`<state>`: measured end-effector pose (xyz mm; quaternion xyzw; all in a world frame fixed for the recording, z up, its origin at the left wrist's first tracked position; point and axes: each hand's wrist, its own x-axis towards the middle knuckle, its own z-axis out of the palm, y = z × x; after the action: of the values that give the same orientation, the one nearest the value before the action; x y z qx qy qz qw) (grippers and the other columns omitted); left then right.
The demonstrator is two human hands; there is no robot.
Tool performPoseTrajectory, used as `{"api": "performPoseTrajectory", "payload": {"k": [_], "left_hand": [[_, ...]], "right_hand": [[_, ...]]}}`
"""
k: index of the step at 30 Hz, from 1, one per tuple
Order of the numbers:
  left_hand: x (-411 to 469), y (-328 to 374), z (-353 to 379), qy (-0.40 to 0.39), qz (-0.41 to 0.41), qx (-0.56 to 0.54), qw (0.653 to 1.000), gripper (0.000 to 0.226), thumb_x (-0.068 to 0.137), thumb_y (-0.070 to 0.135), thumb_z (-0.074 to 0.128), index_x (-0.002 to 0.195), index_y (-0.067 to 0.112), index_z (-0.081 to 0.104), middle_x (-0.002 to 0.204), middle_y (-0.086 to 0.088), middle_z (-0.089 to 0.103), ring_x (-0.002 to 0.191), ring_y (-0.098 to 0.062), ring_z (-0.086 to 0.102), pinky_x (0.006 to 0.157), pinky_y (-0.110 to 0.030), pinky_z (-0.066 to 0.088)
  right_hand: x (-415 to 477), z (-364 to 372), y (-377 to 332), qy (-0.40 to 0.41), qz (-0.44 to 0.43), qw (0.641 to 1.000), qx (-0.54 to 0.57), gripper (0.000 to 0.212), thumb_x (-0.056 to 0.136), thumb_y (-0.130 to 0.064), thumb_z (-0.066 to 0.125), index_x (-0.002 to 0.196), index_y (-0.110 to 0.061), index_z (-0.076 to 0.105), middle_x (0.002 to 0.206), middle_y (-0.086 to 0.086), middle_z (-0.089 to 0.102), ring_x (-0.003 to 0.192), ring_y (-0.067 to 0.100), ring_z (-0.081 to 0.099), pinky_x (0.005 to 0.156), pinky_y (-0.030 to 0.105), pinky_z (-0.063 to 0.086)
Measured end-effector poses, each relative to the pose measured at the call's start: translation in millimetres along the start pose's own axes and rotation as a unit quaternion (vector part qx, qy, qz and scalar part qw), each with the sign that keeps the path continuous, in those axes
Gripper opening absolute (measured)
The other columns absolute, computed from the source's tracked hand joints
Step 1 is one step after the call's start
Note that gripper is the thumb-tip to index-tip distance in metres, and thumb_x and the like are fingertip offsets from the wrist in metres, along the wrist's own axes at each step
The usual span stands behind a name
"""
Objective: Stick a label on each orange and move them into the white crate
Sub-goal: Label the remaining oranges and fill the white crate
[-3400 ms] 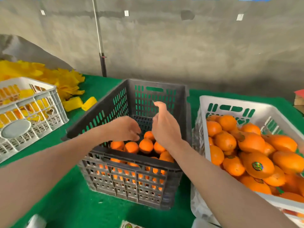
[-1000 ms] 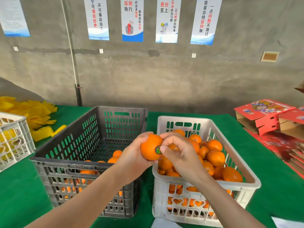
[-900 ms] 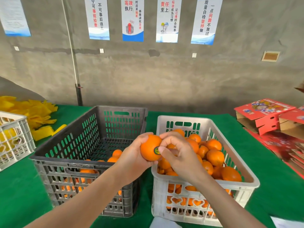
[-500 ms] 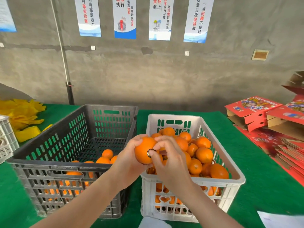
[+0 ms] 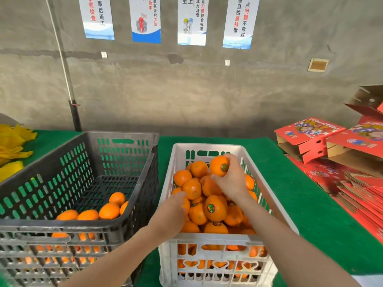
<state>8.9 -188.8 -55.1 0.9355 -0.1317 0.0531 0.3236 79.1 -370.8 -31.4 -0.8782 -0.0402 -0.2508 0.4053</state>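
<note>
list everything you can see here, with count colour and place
white crate: one, white, centre right
grey crate: one, dark grey, left
heaped oranges: many, orange, in white crate
loose oranges: several, orange, in grey crate
held orange: one, orange, labelled, over white crate
posters: four, white-blue, wall
boxes: several, red, right
sheets: pile, yellow, far left
cloth: one, green, under crates
left hand: over white crate's near-left corner
right hand: grips held orange

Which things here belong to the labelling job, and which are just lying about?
Job: labelled orange in the right hand; left hand; white crate; grey crate with its oranges.
Lying about: red cartons; yellow wrapping; wall posters.
</note>
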Motion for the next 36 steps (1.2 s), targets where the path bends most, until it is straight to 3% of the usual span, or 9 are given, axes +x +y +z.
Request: {"api": "performPoseTrajectory", "payload": {"k": [4,10,17,19,22,25,28,32,36], "left_hand": [[-0.7,-7.3,9.3,0.011,-0.028,0.006,1.0,0.03,0.094,0.016,0.051,0.124,0.022,0.053,0.112,0.003,0.059,0.097,-0.013,0.057,0.08,-0.02,0.046],[-0.5,-9.6,9.5,0.024,-0.032,0.029,0.999,0.026,0.097,0.022,0.048,0.122,0.028,0.054,0.096,0.012,0.056,0.084,-0.004,0.055,0.068,-0.012,0.04],[-7.2,-0.6,2.9,0.013,-0.023,0.084,0.996,0.023,0.097,0.017,0.044,0.115,0.015,0.059,0.105,-0.003,0.063,0.091,-0.019,0.06,0.073,-0.025,0.048],[-11.9,2.3,2.7,0.045,-0.011,0.093,0.995,0.021,0.096,0.016,0.044,0.107,0.011,0.062,0.098,-0.007,0.065,0.088,-0.023,0.062,0.069,-0.029,0.046],[-27.5,2.3,5.1,0.113,0.022,0.042,0.992,0.021,0.097,0.013,0.045,0.106,0.006,0.063,0.09,-0.01,0.063,0.081,-0.024,0.058,0.068,-0.032,0.043],[-61.6,-3.5,9.9,0.178,0.061,-0.073,0.979,0.022,0.095,0.008,0.05,0.115,0.006,0.059,0.106,-0.006,0.057,0.091,-0.012,0.051,0.08,-0.022,0.042],[-108.1,-23.9,24.1,0.251,0.078,-0.087,0.961,0.029,0.089,0.0,0.049,0.118,0.001,0.053,0.12,-0.006,0.047,0.11,-0.011,0.045,0.098,-0.017,0.039],[-159.9,-67.1,51.3,0.114,-0.152,-0.101,0.976,0.04,0.09,0.006,0.058,0.128,0.007,0.047,0.122,-0.003,0.052,0.118,-0.016,0.05,0.102,-0.027,0.043],[-181.6,-89.9,65.1,-0.056,-0.335,-0.161,0.927,0.081,0.078,0.026,0.078,0.144,0.014,0.032,0.139,-0.006,0.048,0.124,-0.021,0.05,0.1,-0.031,0.042]], "right_hand": [[55.0,7.2,49.2,-0.027,0.134,0.97,-0.201,0.068,0.079,-0.018,0.071,0.137,-0.016,0.035,0.135,0.014,0.048,0.124,0.035,0.043,0.101,0.048,0.042],[72.6,14.5,69.1,-0.084,0.171,0.95,-0.246,0.075,0.089,-0.015,0.059,0.148,-0.013,0.014,0.148,0.016,0.034,0.135,0.037,0.033,0.112,0.049,0.029],[-43.2,-14.0,-17.5,0.006,-0.175,0.981,0.085,0.012,0.089,-0.018,0.06,0.099,-0.013,0.064,0.094,0.001,0.067,0.087,0.011,0.061,0.075,0.023,0.052],[-106.8,-13.0,-28.2,-0.107,-0.261,0.953,0.109,0.017,0.089,-0.027,0.055,0.08,-0.016,0.063,0.073,-0.006,0.062,0.067,0.005,0.057,0.058,0.017,0.045],[-180.8,10.6,-12.4,-0.358,-0.213,0.909,-0.018,0.034,0.091,-0.038,0.048,0.063,-0.019,0.051,0.06,-0.006,0.05,0.058,0.006,0.047,0.054,0.017,0.032],[-217.6,41.0,17.1,-0.509,-0.096,0.843,-0.146,0.039,0.093,-0.042,0.051,0.092,-0.004,0.058,0.095,0.01,0.06,0.089,0.022,0.057,0.076,0.032,0.043],[-233.3,61.6,29.9,-0.516,-0.017,0.84,-0.17,0.071,0.086,-0.057,0.053,0.137,-0.01,0.037,0.144,0.007,0.038,0.132,0.025,0.035,0.106,0.034,0.033],[-241.0,82.6,26.6,-0.477,-0.02,0.857,-0.193,0.093,0.076,-0.059,0.065,0.146,-0.016,0.022,0.145,0.006,0.037,0.132,0.027,0.037,0.107,0.037,0.034],[-240.6,83.5,21.7,-0.449,0.054,0.891,-0.036,0.046,0.086,-0.013,0.054,0.13,-0.021,0.042,0.092,-0.002,0.059,0.087,0.012,0.057,0.079,0.027,0.048]]}}
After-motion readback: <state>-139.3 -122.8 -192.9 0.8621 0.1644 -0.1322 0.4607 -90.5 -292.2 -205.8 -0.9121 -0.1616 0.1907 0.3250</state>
